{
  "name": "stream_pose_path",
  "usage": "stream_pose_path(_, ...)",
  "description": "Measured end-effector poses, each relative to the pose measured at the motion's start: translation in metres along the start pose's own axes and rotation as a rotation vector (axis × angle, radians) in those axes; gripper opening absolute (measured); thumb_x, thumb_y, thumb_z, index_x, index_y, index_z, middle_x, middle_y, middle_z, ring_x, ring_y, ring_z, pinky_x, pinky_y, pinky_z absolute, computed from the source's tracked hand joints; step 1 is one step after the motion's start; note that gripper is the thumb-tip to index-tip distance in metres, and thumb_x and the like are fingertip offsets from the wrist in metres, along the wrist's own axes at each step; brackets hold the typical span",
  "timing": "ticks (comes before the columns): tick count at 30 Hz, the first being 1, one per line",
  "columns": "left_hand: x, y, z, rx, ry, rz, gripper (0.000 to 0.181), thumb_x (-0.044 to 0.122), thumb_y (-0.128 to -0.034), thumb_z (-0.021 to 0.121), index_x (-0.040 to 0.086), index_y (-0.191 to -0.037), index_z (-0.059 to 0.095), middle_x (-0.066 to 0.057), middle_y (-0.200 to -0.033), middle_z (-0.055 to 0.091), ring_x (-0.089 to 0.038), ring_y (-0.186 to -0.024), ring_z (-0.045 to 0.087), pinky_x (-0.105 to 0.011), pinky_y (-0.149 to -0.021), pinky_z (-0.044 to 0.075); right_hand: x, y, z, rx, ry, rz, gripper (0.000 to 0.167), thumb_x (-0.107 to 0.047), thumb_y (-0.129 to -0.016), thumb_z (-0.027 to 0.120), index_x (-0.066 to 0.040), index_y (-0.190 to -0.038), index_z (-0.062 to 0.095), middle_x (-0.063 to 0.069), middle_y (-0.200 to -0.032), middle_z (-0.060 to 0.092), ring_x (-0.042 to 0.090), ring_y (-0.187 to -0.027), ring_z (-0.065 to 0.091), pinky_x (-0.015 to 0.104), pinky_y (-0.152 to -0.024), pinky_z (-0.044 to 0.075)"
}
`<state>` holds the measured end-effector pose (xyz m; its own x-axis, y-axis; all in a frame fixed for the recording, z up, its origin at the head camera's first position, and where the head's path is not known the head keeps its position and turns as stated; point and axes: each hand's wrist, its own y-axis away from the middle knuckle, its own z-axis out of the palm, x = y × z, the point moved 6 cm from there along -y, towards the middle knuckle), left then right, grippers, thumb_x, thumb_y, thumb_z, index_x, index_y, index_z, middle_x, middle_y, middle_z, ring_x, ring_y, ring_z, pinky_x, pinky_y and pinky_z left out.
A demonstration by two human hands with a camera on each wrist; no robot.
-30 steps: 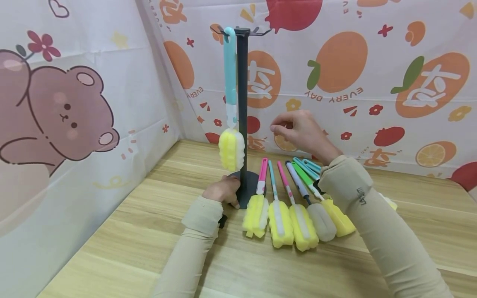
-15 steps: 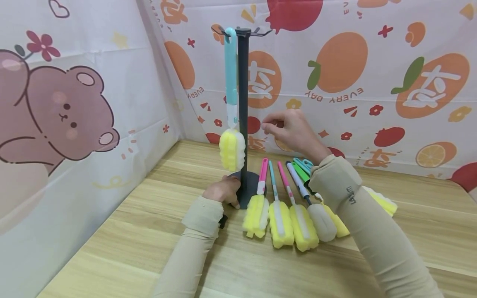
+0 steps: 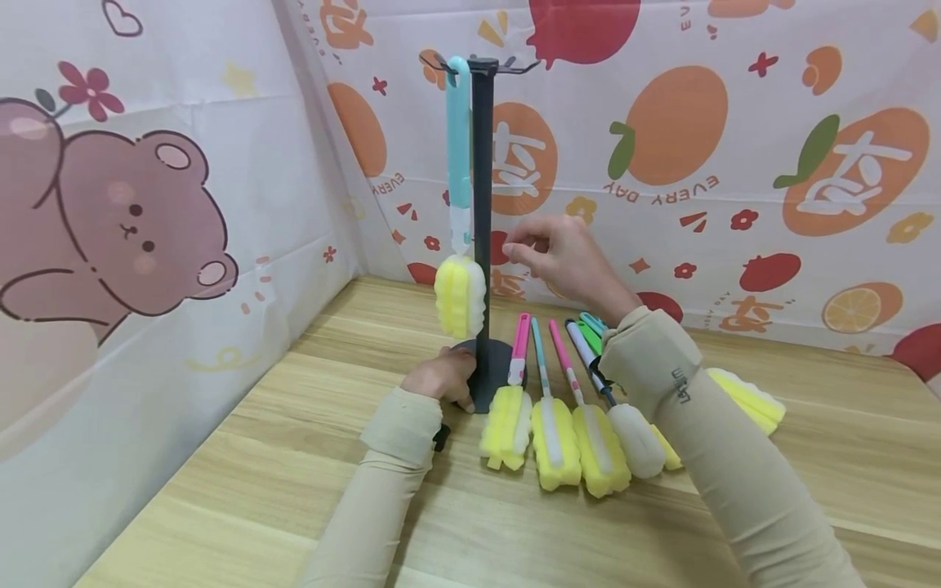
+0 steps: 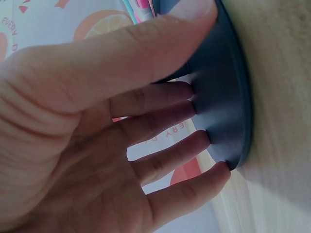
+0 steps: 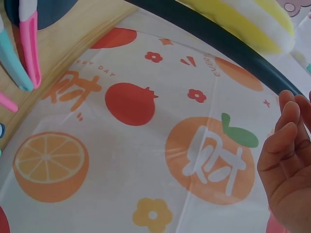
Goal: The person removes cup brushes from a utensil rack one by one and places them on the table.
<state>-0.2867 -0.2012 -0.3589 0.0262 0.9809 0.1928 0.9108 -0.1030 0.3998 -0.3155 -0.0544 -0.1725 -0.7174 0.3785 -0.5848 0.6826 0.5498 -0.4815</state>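
A black stand [image 3: 482,196] with hooks at its top rises from a round base [image 3: 500,359]. My left hand [image 3: 437,379] rests on that base; in the left wrist view its fingertips [image 4: 201,138] and thumb touch the dark disc. From a left hook hangs a bottle brush [image 3: 459,139] with a turquoise handle and a yellow-and-white sponge head. My right hand [image 3: 566,255] is in the air right of the pole, its fingers loosely bent around nothing. In the right wrist view the right hand [image 5: 291,170] is at the right edge, near the dark pole.
Several sponge brushes lie fanned out on the wooden table [image 3: 243,474]: one with a pink handle [image 3: 520,347], a grey-headed one [image 3: 636,441], others partly under my right sleeve. A yellow-and-white sponge head [image 3: 748,398] lies farther right. Printed cloth [image 3: 662,245] hangs behind.
My right hand has moved left toward the pole, and the forearm now uncovers the sponge head at the right. The left hand and the hanging brush stay in place.
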Motion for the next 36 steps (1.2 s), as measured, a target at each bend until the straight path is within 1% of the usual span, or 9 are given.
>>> stream_pose_path(10,0.002,0.000,0.000,-0.007,-0.005,-0.001,0.067,0.022,-0.0862,0.084,0.003,-0.143,0.054,-0.013,-0.149,0.046,-0.030,-0.131,0.040,-0.045,-0.104,0.044,-0.005,-0.007,0.015,-0.058,-0.016,-0.012,0.015,-0.011,-0.099,0.067,-0.001,-0.107,0.076,0.009,-0.101,0.072,0.023,-0.079,0.067,0.033,-0.070,0.054)
stream_pose_path(16,0.003,-0.002,0.000,-0.002,-0.009,0.024,0.062,0.020,-0.0855,0.085,0.001,-0.138,0.057,-0.014,-0.146,0.049,-0.031,-0.129,0.042,-0.044,-0.104,0.043,-0.005,-0.009,0.017,-0.060,-0.117,0.021,0.022,-0.011,-0.099,0.067,0.000,-0.119,0.070,0.010,-0.114,0.070,0.020,-0.085,0.071,0.034,-0.073,0.057)
stream_pose_path(20,0.003,-0.002,0.000,-0.006,-0.010,0.021,0.062,0.020,-0.0855,0.085,0.001,-0.137,0.058,-0.013,-0.144,0.050,-0.030,-0.127,0.042,-0.043,-0.104,0.043,-0.008,-0.011,0.018,-0.058,-0.182,0.033,0.027,-0.012,-0.099,0.067,0.000,-0.123,0.068,0.009,-0.115,0.070,0.022,-0.082,0.070,0.033,-0.073,0.057)
stream_pose_path(22,0.003,-0.002,0.000,-0.008,-0.009,0.020,0.061,0.020,-0.0855,0.085,0.002,-0.137,0.058,-0.013,-0.143,0.050,-0.030,-0.126,0.042,-0.043,-0.104,0.043,-0.011,-0.013,0.019,-0.061,-0.207,0.040,0.029,-0.012,-0.099,0.067,0.000,-0.125,0.067,0.009,-0.116,0.070,0.023,-0.084,0.070,0.032,-0.072,0.057)
stream_pose_path(26,0.002,-0.003,0.001,-0.010,-0.010,0.020,0.061,0.020,-0.0855,0.085,0.002,-0.137,0.058,-0.013,-0.143,0.050,-0.030,-0.127,0.042,-0.043,-0.103,0.044,-0.016,-0.016,0.026,-0.073,-0.260,0.069,0.035,-0.011,-0.098,0.068,0.002,-0.130,0.064,0.011,-0.117,0.071,0.028,-0.078,0.070,0.032,-0.067,0.057)
stream_pose_path(29,0.001,-0.003,0.001,-0.012,-0.012,0.023,0.060,0.021,-0.0856,0.085,0.002,-0.137,0.058,-0.013,-0.142,0.051,-0.030,-0.126,0.042,-0.043,-0.103,0.044,-0.020,-0.019,0.034,-0.084,-0.308,0.096,0.034,-0.012,-0.098,0.069,0.001,-0.129,0.064,0.011,-0.112,0.072,0.032,-0.067,0.067,0.032,-0.062,0.056)
stream_pose_path(31,0.001,-0.003,0.001,-0.013,-0.015,0.024,0.060,0.021,-0.0858,0.084,0.002,-0.136,0.059,-0.013,-0.141,0.051,-0.030,-0.127,0.043,-0.043,-0.103,0.044,-0.022,-0.022,0.039,-0.085,-0.325,0.108,0.028,-0.013,-0.098,0.069,0.001,-0.122,0.065,0.012,-0.101,0.073,0.035,-0.064,0.064,0.032,-0.059,0.054)
stream_pose_path(33,0.001,-0.004,0.001,-0.015,-0.018,0.022,0.058,0.021,-0.0859,0.084,0.002,-0.134,0.059,-0.013,-0.140,0.052,-0.031,-0.127,0.045,-0.043,-0.102,0.045,-0.024,-0.024,0.043,-0.074,-0.318,0.107,0.021,-0.013,-0.099,0.068,0.002,-0.113,0.065,0.011,-0.092,0.073,0.039,-0.062,0.062,0.030,-0.057,0.052)
stream_pose_path(36,0.001,-0.005,0.000,-0.016,-0.021,0.018,0.056,0.022,-0.0859,0.084,0.002,-0.132,0.060,-0.013,-0.138,0.053,-0.031,-0.128,0.047,-0.044,-0.102,0.045,-0.026,-0.024,0.046,-0.042,-0.293,0.094,0.017,-0.012,-0.100,0.066,0.002,-0.109,0.066,0.010,-0.085,0.072,0.036,-0.060,0.060,0.028,-0.055,0.050)
